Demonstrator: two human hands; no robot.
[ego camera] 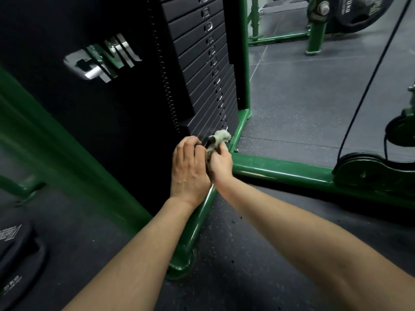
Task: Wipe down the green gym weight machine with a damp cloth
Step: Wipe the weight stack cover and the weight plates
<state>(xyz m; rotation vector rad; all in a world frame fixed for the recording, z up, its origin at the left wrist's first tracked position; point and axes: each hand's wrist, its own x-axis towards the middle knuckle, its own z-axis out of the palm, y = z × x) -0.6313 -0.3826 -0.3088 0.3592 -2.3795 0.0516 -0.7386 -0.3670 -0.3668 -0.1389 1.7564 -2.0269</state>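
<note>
cloth: my right hand (221,161) pinches the small pale cloth (221,136), bunched up, its free end poking above my fingers; it sits at the foot of the weight stack (202,70), just beside the inner corner of the green base frame (280,170).
left hand: my left hand (189,167) has its fingers curled in against the cloth's other end, close beside the right; whether it truly holds cloth i cannot tell.
step: i judge i am regathering the cloth before wiping the low corner.
how to do it well: fold to a flat pad with a fresh face out, then run it along the frame rail toward the corner bolt (235,150), pressing evenly.
risk: a loose tail could snag in the stack's pin holes.
elsewhere: weight plate (20,252) lies on the rubber floor (303,97) at the lower left edge.
</note>
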